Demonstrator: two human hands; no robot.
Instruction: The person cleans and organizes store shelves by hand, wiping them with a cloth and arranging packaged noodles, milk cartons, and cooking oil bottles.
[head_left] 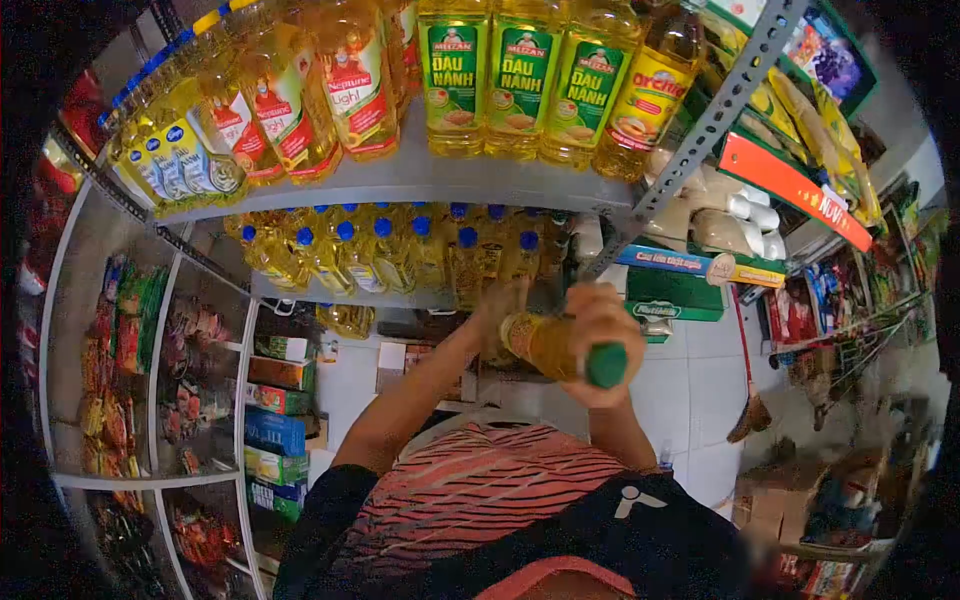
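Note:
A bottle of yellow oil with a green cap is tilted in front of my body, its cap toward the camera. My right hand is wrapped round its neck end, just below the cap. Blurred by motion, my left hand is near the bottle's lower end, in front of the lower shelf; its fingers cannot be made out. Beyond the hands, blue-capped oil bottles stand on the lower shelf. Above them, larger oil bottles with green labels line the upper shelf.
A perforated metal post slants down at the right of the shelves. White packets lie beyond it. On the left is a rack with packaged goods. A broom and cardboard boxes are at the right.

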